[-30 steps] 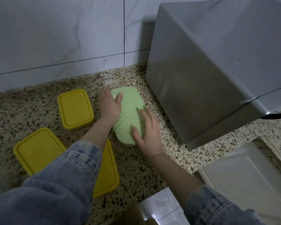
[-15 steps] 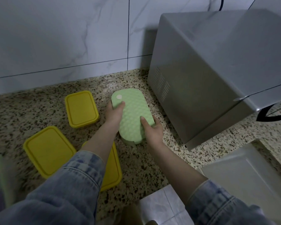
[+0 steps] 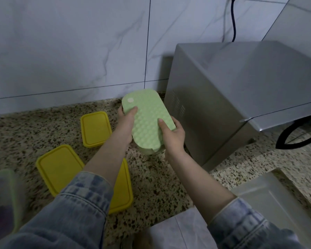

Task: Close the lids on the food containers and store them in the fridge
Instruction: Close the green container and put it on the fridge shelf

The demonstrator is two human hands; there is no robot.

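While both hands, left (image 3: 124,124) and right (image 3: 172,136), grip the green container (image 3: 148,121) beside the microwave (image 3: 232,97), keeping it level seems wise.

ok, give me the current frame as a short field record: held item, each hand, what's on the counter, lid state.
held item: green container, lid on, lifted off the counter
left hand: grips its left side, thumb on the lid
right hand: grips its near right corner, thumb on the lid
on counter: three yellow containers, lids on, left of the green one
counter: speckled stone
nearby: microwave on the right, close beside the green container
fridge: not in view
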